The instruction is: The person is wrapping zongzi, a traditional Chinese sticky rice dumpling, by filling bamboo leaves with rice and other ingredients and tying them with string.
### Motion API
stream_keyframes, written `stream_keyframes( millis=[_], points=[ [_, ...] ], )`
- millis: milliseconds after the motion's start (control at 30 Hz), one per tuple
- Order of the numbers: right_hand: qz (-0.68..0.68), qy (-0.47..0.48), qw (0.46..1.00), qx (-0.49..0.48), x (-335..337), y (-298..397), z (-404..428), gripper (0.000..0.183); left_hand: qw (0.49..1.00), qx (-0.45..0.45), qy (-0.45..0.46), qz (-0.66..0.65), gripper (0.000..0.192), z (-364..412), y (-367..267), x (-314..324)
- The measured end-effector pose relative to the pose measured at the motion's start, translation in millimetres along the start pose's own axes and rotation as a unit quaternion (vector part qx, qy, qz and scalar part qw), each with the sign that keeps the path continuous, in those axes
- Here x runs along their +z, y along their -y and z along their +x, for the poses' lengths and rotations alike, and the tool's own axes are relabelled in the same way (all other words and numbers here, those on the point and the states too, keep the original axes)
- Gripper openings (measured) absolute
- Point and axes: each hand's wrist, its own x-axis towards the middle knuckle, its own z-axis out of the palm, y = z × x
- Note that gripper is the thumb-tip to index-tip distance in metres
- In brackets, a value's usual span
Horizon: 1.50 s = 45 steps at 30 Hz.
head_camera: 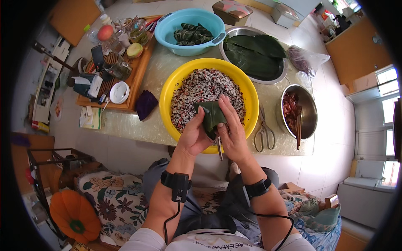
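Note:
Both my hands hold a folded green leaf packet (212,116) over a yellow basin (165,103) of mixed rice and beans (207,81). My left hand (195,135) cups it from the left, its thumb on the leaf. My right hand (233,131) presses its right side with the fingers extended. What lies inside the packet is hidden. A metal spoon handle (219,150) sticks out over the basin's near rim, just below my hands. Behind stand a blue basin (166,40) with several tied leaf dumplings (193,34) and a steel bowl (284,75) of long leaves (254,56).
Scissors (264,131) lie right of the yellow basin, near a steel bowl (309,116) with meat (290,108) and chopsticks (298,131). A purple cloth (146,105) lies left, beside a wooden tray (143,72) crowded with glassware. A plastic bag (306,59) sits at the right back.

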Motion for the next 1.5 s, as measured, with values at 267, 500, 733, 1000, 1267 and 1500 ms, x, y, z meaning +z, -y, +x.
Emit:
stream_keyframes(
  millis=[267,500,733,1000,1267,1500],
  points=[
    [0.088,-0.085,0.992,0.020,9,0,1,0.048,0.998,-0.027,0.041,-0.032,0.049,10,-7,5],
    [-0.012,-0.090,0.996,-0.009,7,-4,5,0.053,0.994,-0.055,0.056,-0.076,0.050,14,-11,24],
    [-0.108,-0.115,0.987,-0.027,6,-1,0,0.058,0.997,-0.061,0.026,-0.047,0.048,14,-13,21],
    [0.036,-0.115,0.992,0.037,2,-2,-6,0.060,0.987,0.059,-0.079,0.131,0.043,16,5,37],
    [0.091,-0.157,0.982,0.055,12,-16,-5,0.058,0.972,0.138,-0.086,0.168,0.047,19,25,43],
    [0.207,-0.174,0.955,0.124,16,-12,-3,0.047,0.970,0.173,-0.051,0.163,0.049,22,33,43]
  ],
)
